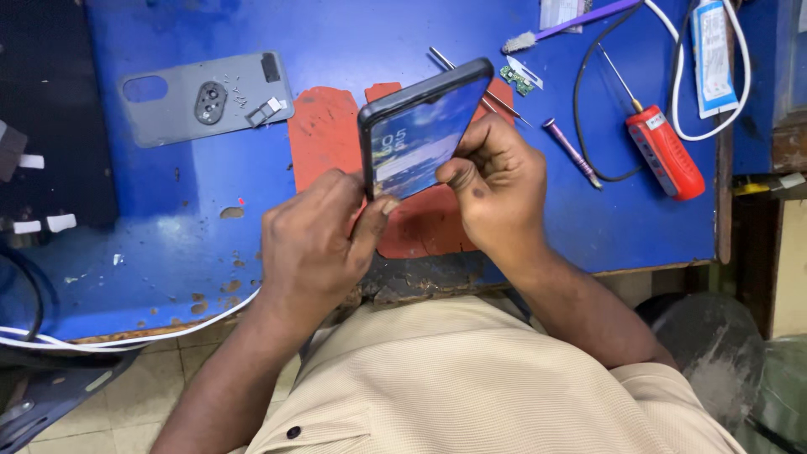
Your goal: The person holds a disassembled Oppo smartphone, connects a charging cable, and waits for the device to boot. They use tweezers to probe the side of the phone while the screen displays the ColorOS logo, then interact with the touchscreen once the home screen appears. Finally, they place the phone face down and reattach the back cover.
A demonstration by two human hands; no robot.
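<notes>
A dark smartphone (420,126) with its screen lit is held tilted above a red mat (324,134) on the blue worktable (193,219). My left hand (315,244) grips its lower left edge, thumb on the corner of the screen. My right hand (496,185) holds the lower right side, thumb pressed against the screen edge. Both hands are closed around the phone.
A grey phone back cover (206,97) with small parts on it lies at the far left. Tweezers (496,97), a small circuit board (518,81), a purple-handled brush (572,21), a small screwdriver (572,151), a red tool (664,151) and white cables (740,59) lie at the right.
</notes>
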